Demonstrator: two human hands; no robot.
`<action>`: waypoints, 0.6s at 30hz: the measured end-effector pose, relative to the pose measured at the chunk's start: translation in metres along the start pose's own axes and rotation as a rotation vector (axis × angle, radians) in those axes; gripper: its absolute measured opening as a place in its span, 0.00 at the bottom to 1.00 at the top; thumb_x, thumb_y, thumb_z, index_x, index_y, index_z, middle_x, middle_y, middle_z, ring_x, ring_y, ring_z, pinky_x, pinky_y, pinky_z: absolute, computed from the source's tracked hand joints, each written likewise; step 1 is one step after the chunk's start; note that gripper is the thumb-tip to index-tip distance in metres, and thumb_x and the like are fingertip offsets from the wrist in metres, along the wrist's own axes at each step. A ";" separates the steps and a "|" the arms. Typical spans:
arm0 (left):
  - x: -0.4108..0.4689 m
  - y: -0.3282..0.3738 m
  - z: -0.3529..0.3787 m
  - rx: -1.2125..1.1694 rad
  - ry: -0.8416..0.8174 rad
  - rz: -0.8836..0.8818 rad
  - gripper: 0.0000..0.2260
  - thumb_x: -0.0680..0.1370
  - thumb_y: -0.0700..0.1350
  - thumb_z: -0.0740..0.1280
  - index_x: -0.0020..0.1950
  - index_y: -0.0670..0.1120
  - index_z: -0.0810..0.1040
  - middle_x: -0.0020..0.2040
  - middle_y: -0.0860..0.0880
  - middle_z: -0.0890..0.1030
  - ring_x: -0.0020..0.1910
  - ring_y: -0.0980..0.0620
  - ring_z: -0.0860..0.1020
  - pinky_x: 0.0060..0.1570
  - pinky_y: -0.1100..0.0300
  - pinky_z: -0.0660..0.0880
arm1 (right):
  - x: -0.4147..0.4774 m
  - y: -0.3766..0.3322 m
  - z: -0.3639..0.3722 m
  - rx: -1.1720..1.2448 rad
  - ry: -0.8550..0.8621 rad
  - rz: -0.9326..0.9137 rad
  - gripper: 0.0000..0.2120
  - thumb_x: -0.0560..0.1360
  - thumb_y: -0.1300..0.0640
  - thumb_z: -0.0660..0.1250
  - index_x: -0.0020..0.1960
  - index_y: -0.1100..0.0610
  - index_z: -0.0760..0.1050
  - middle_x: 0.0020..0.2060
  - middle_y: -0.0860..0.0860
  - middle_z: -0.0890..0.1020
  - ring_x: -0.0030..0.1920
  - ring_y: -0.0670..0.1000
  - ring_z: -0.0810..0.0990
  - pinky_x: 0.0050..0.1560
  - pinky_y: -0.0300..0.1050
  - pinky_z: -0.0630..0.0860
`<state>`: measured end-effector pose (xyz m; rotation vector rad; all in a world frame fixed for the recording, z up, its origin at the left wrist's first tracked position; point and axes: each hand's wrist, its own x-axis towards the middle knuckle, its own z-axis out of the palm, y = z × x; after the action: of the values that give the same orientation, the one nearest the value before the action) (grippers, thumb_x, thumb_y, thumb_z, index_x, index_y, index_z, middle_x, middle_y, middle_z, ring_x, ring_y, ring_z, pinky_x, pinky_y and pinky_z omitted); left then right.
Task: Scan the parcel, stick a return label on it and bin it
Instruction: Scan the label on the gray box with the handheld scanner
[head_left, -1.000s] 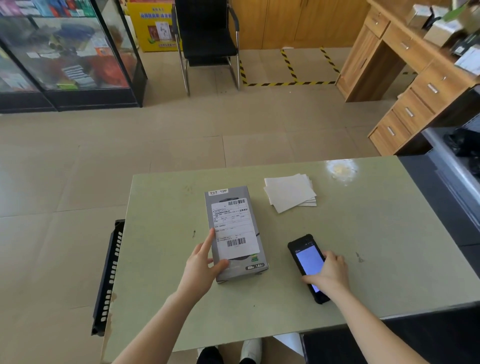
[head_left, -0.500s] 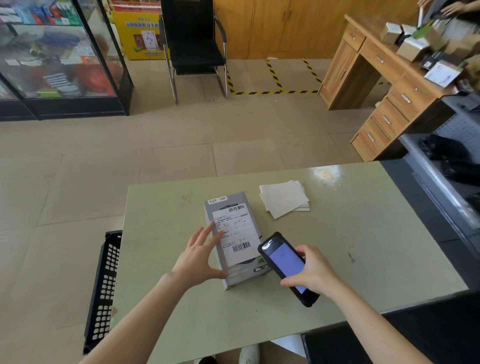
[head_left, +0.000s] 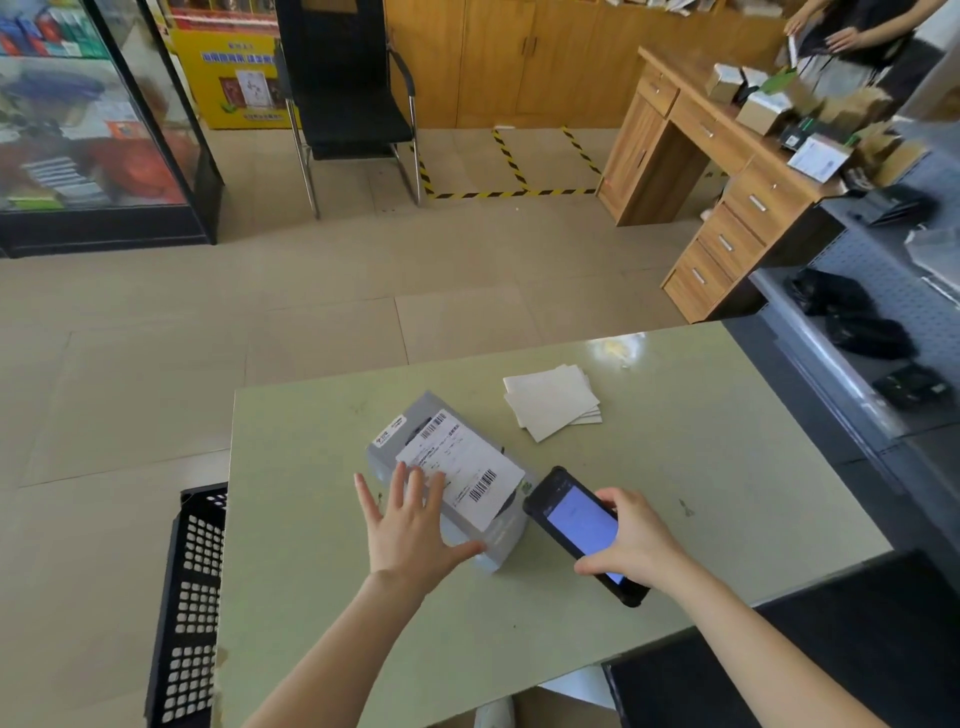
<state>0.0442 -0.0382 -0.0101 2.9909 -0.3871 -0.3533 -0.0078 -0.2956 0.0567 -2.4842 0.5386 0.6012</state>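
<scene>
The left hand (head_left: 410, 525) lay fingers splayed on the grey parcel (head_left: 451, 480) — tilted on the table (head_left: 675, 467); the right hand (head_left: 636, 540) gripped the scanner (head_left: 582, 530) — just beside the parcel's near-right corner.

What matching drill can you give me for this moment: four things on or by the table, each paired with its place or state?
Things:
1. grey cardboard parcel
2. black handheld scanner
3. stack of white paper labels
4. black perforated plastic crate

States:
A. on the floor at the table's left edge
B. lying untouched further back on the table
C. gripped in the right hand
D. under the spread left hand

Pairs: 1-D, 2-C, 3-B, 4-A
</scene>
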 end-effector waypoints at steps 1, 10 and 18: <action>-0.004 -0.002 0.002 -0.012 0.039 0.041 0.42 0.63 0.76 0.58 0.70 0.52 0.66 0.67 0.47 0.70 0.74 0.44 0.60 0.67 0.30 0.31 | 0.000 0.000 -0.001 0.002 0.000 0.002 0.44 0.54 0.47 0.78 0.66 0.52 0.65 0.60 0.48 0.69 0.57 0.50 0.73 0.59 0.50 0.74; 0.033 -0.065 -0.018 -0.096 0.065 0.189 0.39 0.63 0.56 0.77 0.71 0.54 0.65 0.70 0.45 0.66 0.72 0.42 0.61 0.73 0.39 0.53 | -0.002 -0.002 0.007 -0.004 -0.034 -0.016 0.45 0.56 0.49 0.79 0.68 0.52 0.63 0.62 0.47 0.68 0.60 0.50 0.72 0.61 0.49 0.73; 0.055 -0.081 -0.012 -0.406 -0.181 0.080 0.42 0.68 0.52 0.76 0.74 0.66 0.54 0.69 0.46 0.67 0.59 0.42 0.75 0.55 0.51 0.75 | -0.003 -0.005 0.021 0.008 -0.055 -0.021 0.44 0.56 0.49 0.78 0.68 0.52 0.64 0.61 0.46 0.68 0.59 0.49 0.72 0.60 0.47 0.74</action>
<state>0.1180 0.0257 -0.0210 2.5495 -0.3943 -0.6157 -0.0144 -0.2791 0.0444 -2.4556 0.4924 0.6557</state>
